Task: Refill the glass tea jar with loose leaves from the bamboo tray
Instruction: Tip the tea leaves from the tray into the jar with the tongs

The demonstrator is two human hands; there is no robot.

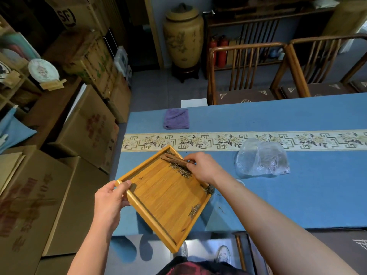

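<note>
Over the near left corner of the blue-clothed counter, the left hand is gripping the bamboo tray by its left corner, thumb curled over the rim. At the tray's far corner, the right hand is pinching a wooden scoop against a heap of loose leaves. Smaller clumps are lying along the tray's right edge. A crumpled clear plastic bag is lying to the right, well apart.

"SF", seemingly, on cardboard box

purple cloth on blue table, near chairs.
</note>
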